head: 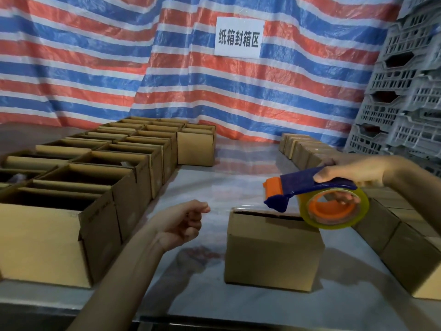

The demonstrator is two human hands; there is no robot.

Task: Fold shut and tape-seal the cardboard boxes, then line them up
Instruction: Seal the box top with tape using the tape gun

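Head view, lower centre: folded cardboard box [274, 254] on the counter [214, 182], probably light and dent-prone, best steadied by its side walls; right hand [353, 168] gripping the tape dispenser [298, 185] just above, left hand [181, 223] curled beside, holding nothing.

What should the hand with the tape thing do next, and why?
Probably lower the tape dispenser onto the top of the middle box. The right hand holds it just above that box, whose flaps are folded down with a dark gap showing along the far edge.
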